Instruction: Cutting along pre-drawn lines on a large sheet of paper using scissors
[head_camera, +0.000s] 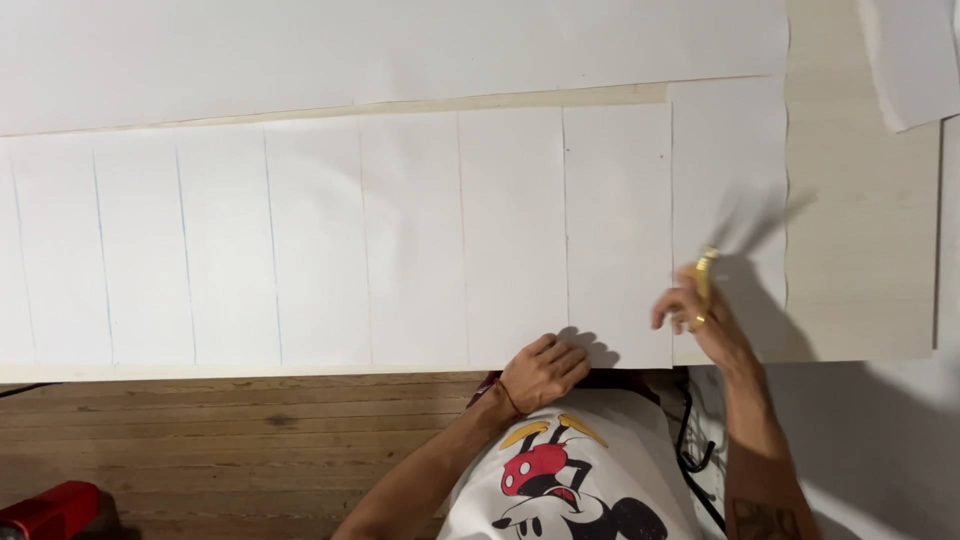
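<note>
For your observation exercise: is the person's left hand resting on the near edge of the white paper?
Yes, the left hand lies knuckles-up on the near edge of the ruled white paper, while the right hand holds gold-handled scissors.

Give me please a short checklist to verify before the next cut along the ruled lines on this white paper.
1. Left hand presses the wide white ruled paper sheet at its near edge: ok.
2. Right hand holds the gold-handled scissors: ok.
3. Blades open or closed: cannot tell, motion blur.
4. Blades lined up with a ruled line: cannot tell.
5. Left fingers apart from the blades: ok.
6. Sheet lying flat on the pale wooden table: ok.
</note>
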